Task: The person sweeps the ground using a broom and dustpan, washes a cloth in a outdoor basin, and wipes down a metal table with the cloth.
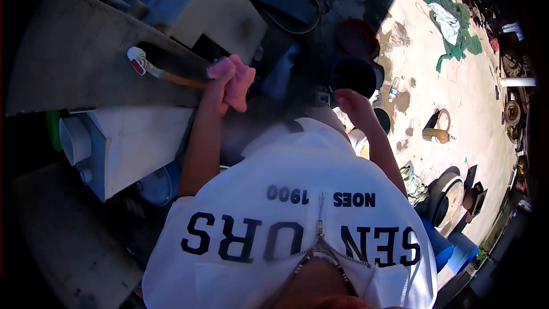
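My left hand (216, 92) is closed on a pink cloth (239, 83), which bunches up over the fingers and hangs down on one side. It is held beside a concrete ledge, close to a brownish hose (177, 78) with a white and red end piece (137, 60). My right hand (355, 109) hangs in front of my body with its fingers loosely bent and nothing visible in them. A dark bucket (354, 75) stands just beyond that hand; I cannot tell whether they touch.
On the left are the concrete ledge (74, 51), a white appliance-like box (143, 137) and a blue container (159, 186). A red basin (357, 39) lies behind the bucket. Green netting (434, 0) with a white cloth (445, 23) and a brownish bottle (437, 134) lie on the sunlit ground.
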